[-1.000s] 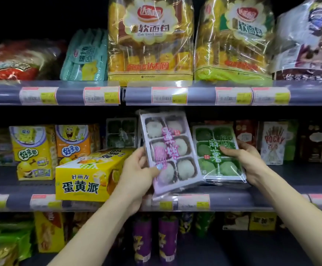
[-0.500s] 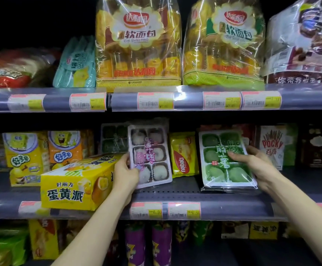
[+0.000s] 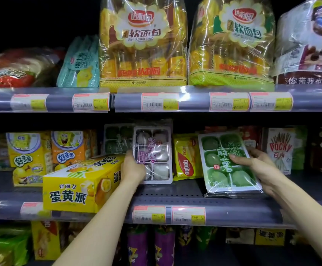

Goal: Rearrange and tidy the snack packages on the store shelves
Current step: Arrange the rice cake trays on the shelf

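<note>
Two mochi trays are in your hands, both on the middle shelf (image 3: pixel 185 191). Your left hand (image 3: pixel 134 168) grips the purple-lettered mochi tray (image 3: pixel 154 154) by its lower left edge, fingers curled behind it; the tray stands upright with its bottom edge on the shelf, in front of a dark green tray (image 3: pixel 116 139) further back. Your right hand (image 3: pixel 256 166) holds the green mochi tray (image 3: pixel 227 164) at its right side — thumb pressed across the front, fingers wrapped behind. That tray leans back, tilted slightly, with its lower edge resting near the front of the shelf.

Between the two trays stands a yellow nabati packet (image 3: pixel 187 158), just beside the purple-lettered tray. Left of your left hand a yellow egg-yolk pie box (image 3: pixel 75 187) sits askew at the shelf's front edge, touching your wrist or very near it — you cannot tell which. Behind it stand two cartoon-sponge snack boxes (image 3: pixel 29 150). A Pocky box (image 3: pixel 280 148) stands to the right of your right hand. On the upper shelf, two large bags of soft French bread (image 3: pixel 142 45) stand side by side.
</note>
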Demonstrator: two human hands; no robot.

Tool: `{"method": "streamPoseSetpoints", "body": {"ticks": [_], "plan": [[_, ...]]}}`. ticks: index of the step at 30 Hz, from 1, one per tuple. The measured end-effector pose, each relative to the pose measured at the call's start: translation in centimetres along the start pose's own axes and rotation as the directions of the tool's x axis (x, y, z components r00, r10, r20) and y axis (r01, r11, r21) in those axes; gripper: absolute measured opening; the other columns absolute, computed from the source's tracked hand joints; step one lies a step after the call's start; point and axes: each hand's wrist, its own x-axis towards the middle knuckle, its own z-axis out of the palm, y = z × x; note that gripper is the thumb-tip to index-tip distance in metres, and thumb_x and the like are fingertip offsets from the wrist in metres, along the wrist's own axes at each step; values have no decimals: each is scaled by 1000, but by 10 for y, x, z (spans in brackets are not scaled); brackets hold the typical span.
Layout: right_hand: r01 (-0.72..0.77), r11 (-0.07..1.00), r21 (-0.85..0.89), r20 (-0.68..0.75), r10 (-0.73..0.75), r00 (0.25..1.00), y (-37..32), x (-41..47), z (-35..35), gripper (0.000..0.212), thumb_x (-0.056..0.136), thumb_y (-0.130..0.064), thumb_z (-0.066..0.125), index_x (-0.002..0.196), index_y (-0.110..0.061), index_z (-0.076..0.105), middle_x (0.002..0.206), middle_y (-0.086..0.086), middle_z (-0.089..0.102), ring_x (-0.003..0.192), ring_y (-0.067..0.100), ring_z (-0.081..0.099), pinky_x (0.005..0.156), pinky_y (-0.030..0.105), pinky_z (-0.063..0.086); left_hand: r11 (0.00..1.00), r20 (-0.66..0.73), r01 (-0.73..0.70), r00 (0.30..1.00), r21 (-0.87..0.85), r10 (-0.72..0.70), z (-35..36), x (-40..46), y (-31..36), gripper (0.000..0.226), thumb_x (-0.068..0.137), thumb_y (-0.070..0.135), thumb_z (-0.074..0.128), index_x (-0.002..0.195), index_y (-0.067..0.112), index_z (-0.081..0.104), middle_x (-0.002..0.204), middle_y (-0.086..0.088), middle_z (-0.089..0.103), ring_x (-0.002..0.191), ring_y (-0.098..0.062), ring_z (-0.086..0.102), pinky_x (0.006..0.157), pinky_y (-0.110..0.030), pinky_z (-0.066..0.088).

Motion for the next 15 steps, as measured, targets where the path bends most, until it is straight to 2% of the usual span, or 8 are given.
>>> {"method": "streamPoseSetpoints", "body": {"ticks": [4, 8, 13, 15], "plan": [[-13, 1000, 16, 0, 13, 1000, 1, 0, 0, 68, 60, -6, 78, 123, -5, 53, 89, 12, 74, 71, 20, 74, 51, 23, 55, 998, -9, -8, 1000, 69, 8, 2, 1, 2, 62, 80, -14, 52, 136, 8, 39, 118, -15, 60, 96, -28, 54, 82, -33, 45], [-19, 1000, 24, -7, 19, 1000, 2, -3, 1, 72, 57, -6, 77, 125, -2, 53, 86, 11, 76, 71, 24, 74, 52, 26, 56, 998, -17, 1, 1000, 65, 0, 5, 1, 1, 75, 77, -14, 58, 144, 9, 31, 118, -15, 59, 97, -29, 58, 77, -29, 46], [7, 999, 34, -39, -5, 999, 2, -3, 3, 77, 71, 0, 76, 139, 0, 39, 100, 12, 70, 69, 13, 73, 50, 18, 53, 999, -37, -35, 999, 17, 35, 2, 0, -1, 56, 79, -13, 57, 128, 8, 43, 102, -10, 61, 88, -24, 57, 76, -27, 43], [6, 999, 48, -33, -4, 999, 4, -4, 5, 77, 72, 0, 75, 140, 0, 39, 104, 14, 69, 71, 15, 73, 51, 19, 54, 998, -47, -62, 997, -3, 62, 0, -1, -2, 51, 79, -9, 61, 125, 8, 46, 103, -10, 61, 84, -21, 54, 77, -27, 41]]}}
